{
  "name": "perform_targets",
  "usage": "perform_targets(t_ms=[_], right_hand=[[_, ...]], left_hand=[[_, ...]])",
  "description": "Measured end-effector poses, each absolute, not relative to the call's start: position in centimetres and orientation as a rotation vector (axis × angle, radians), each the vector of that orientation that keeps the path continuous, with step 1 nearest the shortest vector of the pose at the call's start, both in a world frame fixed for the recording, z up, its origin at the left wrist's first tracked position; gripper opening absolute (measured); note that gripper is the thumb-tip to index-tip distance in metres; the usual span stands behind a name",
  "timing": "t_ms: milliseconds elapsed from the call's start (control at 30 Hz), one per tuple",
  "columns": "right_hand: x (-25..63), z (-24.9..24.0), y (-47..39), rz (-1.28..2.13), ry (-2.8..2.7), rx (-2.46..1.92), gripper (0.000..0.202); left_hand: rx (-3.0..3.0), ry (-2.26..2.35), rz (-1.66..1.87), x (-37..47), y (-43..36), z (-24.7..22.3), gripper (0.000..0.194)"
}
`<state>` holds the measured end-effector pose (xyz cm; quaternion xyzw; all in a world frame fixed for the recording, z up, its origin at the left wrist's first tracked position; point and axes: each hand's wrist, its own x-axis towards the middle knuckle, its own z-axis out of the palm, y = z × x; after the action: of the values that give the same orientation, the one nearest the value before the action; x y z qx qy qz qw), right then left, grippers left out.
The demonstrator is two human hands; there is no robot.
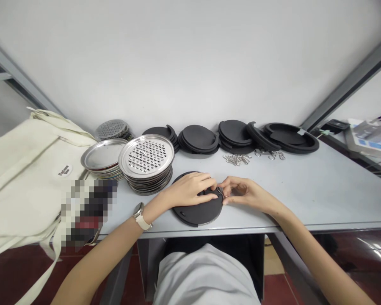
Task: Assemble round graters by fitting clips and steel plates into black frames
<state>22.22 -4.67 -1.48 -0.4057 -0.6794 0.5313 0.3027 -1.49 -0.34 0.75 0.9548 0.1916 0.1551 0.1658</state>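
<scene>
A flat black round disc (198, 214) lies on the table right in front of me, with a shiny rim showing along its lower right edge. My left hand (190, 188) is laid over it, fingers bent and thumb pressed near its right side, gripping it. At that right edge my right hand (246, 195) pinches a small metal wire hook (221, 192) against the disc. Whether the hook is fastened to the disc is hidden by my fingers. Several similar wire hooks (236, 159) lie in a loose pile behind my right hand, with more metal rings (272, 155) beside them.
Stacked metal grater discs (146, 156) and metal plates (106, 156) stand left of my hands. Black disc stacks (198, 137) and curved black rings (292, 137) line the wall. A cream bag (28, 169) covers the left end of the table (330, 190).
</scene>
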Motion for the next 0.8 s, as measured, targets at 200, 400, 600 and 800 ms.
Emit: perform_targets(t_ms=[200, 400, 600, 800], right_hand=[[22.50, -1.53, -4.63, 1.458, -1.805, -1.071, 0.030], [22.68, -1.54, -4.62, 1.446, -1.835, -1.075, 0.031], [22.55, -1.34, -4.62, 1.398, -1.875, -1.099, 0.032], [22.33, -0.79, -4.83, 1.371, -1.896, -1.137, 0.034]], left_hand=[[2.708, 0.551, 0.446, -1.50, -0.35, 0.73, 0.016], [2.714, 0.554, 0.450, -1.49, -0.37, 0.75, 0.018], [2.725, 0.551, 0.449, -1.54, -0.35, 0.64, 0.020], [2.724, 0.546, 0.457, -1.54, -0.34, 0.66, 0.022]])
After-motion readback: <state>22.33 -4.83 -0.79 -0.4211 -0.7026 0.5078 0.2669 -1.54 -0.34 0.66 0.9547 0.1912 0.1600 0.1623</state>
